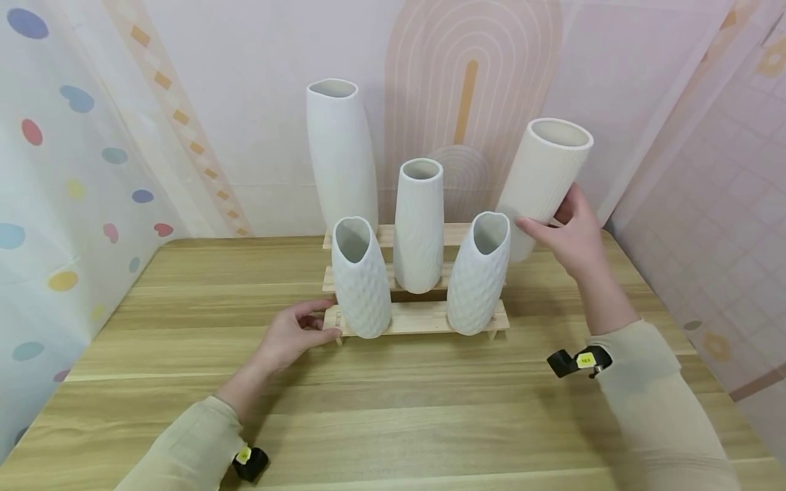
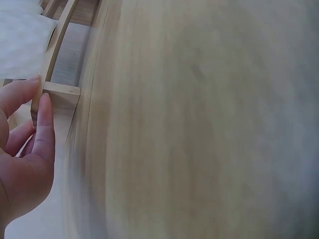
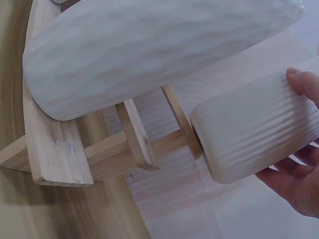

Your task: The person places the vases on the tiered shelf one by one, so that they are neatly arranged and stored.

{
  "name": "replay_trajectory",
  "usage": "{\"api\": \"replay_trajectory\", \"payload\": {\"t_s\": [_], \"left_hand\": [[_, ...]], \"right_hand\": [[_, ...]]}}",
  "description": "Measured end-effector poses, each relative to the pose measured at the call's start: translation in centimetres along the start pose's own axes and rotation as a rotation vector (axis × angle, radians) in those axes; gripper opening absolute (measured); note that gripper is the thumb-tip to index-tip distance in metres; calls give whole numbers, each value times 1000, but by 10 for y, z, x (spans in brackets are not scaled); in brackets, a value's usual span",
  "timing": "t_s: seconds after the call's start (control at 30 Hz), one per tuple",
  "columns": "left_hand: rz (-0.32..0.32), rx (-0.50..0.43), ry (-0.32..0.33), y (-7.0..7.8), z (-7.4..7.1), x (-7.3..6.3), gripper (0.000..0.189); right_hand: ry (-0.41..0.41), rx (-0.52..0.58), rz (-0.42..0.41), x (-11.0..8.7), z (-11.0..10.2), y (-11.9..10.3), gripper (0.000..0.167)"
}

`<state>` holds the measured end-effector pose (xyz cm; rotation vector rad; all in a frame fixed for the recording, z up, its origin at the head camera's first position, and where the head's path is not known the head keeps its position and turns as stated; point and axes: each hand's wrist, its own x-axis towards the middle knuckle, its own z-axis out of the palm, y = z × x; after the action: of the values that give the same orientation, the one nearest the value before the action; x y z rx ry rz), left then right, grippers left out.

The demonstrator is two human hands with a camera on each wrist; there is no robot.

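Observation:
A three-tier wooden stand (image 1: pixel 420 318) bears several white vases. At the left end of its lowest step, my left hand (image 1: pixel 293 335) pinches the board between thumb and fingers, seen closer in the left wrist view. My right hand (image 1: pixel 577 235) grips a ribbed white cylindrical vase (image 1: pixel 540 181), tilted with its mouth to the right, at the stand's back right. The right wrist view shows that vase's base right at the end of the top board (image 3: pixel 182 122). Two dimpled vases, one left (image 1: pixel 364 300) and one right (image 1: pixel 475 296), stand on the lowest step.
A slender vase (image 1: pixel 419 228) stands on the middle step, and a taller vase (image 1: pixel 342 157) at the back left on the top one. The wood-grain table (image 1: pixel 393 416) lies under the stand. Patterned curtains (image 1: pixel 245 102) hang behind and at both sides.

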<state>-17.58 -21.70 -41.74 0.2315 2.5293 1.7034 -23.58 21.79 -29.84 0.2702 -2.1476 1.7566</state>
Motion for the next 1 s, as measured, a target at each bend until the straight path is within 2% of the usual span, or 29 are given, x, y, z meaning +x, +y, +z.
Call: {"api": "replay_trajectory", "payload": {"t_s": [0.2,0.37,0.8,1.0], "left_hand": [[2,-10,1,0,0,1,57],[3,-7,-2,1,-1,1,58],[6,-8,-1,1,1,1,58],[7,-5,3,2,0,0,58]], "right_hand": [[-56,-87,-12,12,7,-2,75],[-98,-109,-23,21,16,-4,75],[-166,-98,4,40,36,-4,78],[-171,-103,21,44,41,-5,79]]}}
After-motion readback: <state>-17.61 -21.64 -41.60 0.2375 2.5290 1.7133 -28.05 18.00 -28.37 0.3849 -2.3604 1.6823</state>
